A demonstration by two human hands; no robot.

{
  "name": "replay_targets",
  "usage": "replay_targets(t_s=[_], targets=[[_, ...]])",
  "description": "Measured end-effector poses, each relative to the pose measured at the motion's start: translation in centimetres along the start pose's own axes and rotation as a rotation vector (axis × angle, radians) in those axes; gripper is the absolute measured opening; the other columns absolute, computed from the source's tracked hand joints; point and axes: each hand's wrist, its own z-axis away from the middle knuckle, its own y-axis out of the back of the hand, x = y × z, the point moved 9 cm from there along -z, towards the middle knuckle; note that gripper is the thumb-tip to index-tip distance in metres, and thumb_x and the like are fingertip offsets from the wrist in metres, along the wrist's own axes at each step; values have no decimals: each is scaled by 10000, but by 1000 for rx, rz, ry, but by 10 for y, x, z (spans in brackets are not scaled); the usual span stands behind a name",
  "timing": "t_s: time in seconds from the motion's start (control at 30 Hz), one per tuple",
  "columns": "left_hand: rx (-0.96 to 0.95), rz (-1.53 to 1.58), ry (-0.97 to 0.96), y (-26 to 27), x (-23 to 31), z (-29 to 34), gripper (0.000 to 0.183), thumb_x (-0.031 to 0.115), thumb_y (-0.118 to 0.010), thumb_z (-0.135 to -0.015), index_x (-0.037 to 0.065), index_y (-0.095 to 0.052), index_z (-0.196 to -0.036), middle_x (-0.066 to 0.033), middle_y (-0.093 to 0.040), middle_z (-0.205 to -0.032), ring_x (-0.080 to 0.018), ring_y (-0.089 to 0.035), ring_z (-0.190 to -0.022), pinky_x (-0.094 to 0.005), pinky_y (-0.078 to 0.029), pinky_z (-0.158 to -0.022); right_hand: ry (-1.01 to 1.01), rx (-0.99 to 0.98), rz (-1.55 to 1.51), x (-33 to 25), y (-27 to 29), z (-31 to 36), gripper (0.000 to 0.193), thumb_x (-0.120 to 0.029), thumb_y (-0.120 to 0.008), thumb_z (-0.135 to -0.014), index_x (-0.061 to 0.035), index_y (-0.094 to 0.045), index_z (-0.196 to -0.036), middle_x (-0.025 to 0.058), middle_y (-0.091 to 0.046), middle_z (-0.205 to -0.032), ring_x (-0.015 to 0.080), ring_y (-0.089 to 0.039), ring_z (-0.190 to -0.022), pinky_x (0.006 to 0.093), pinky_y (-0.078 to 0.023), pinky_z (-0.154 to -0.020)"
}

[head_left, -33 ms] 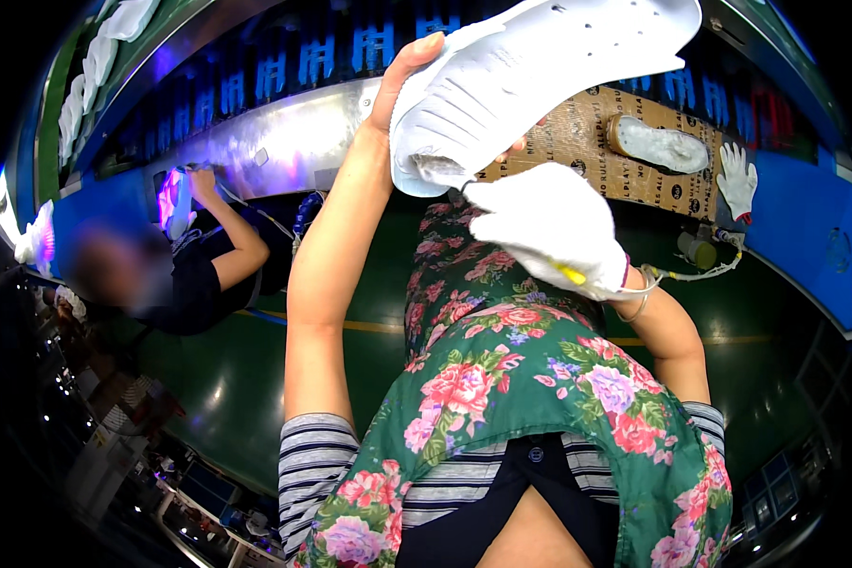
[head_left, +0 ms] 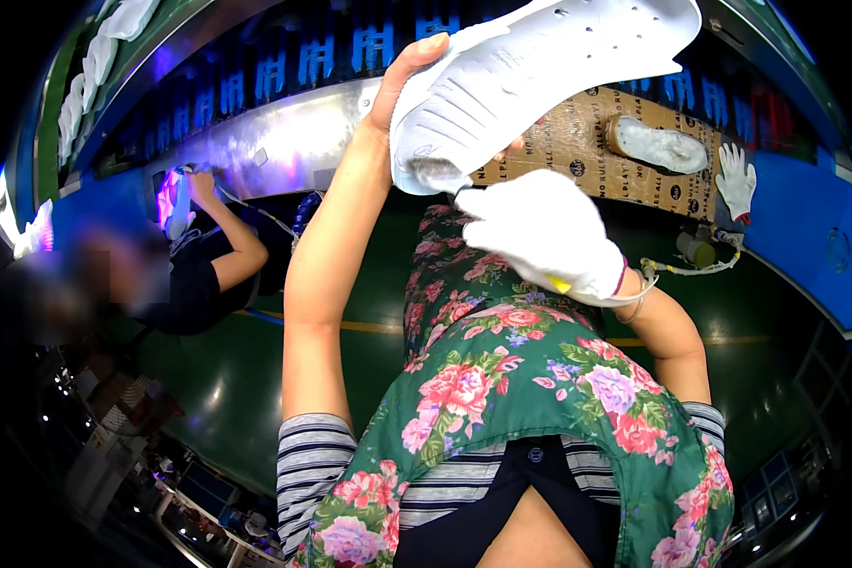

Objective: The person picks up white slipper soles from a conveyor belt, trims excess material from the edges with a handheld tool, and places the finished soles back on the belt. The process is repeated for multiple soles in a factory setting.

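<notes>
My left hand [head_left: 412,76] is bare and raised, wrapped round a long white shoe-shaped piece [head_left: 516,80]. Its thumb lies along the left edge, and fingertips show at the far side. Small holes dot the upper end of the piece, and creases run across its middle. In my right hand [head_left: 544,232], which wears a white glove, is a small brush with pale bristles [head_left: 435,174]. The bristles touch the piece's lower end. The glove hides most of the brush handle. A pale band circles my right wrist.
Beyond lies a metal bench [head_left: 284,142] with a printed cardboard sheet [head_left: 577,142]. On it rest an oval thing [head_left: 663,147] with a brown rim and rough white top, and a white glove [head_left: 736,180]. Blue racks [head_left: 374,47] line the back. At left a co-worker [head_left: 218,246] holds a purple-lit piece.
My right hand has shifted slightly left and down, with the brush still against the lower end of the white piece. My left hand has barely moved.
</notes>
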Motion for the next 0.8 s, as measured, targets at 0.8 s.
replay_targets(t_s=[0.8], targets=[[361, 108, -260, 7, 3, 22, 805, 571, -497, -957, -3, -370, -1506, -244, -581, -1354, -380, -680, -1090, -498, -619, -858, -352, 228, -224, 55, 47, 0, 149, -76, -796, -772, -90, -792, -921, 70, -774, -955, 204, -721, -843, 311, -563, -769]])
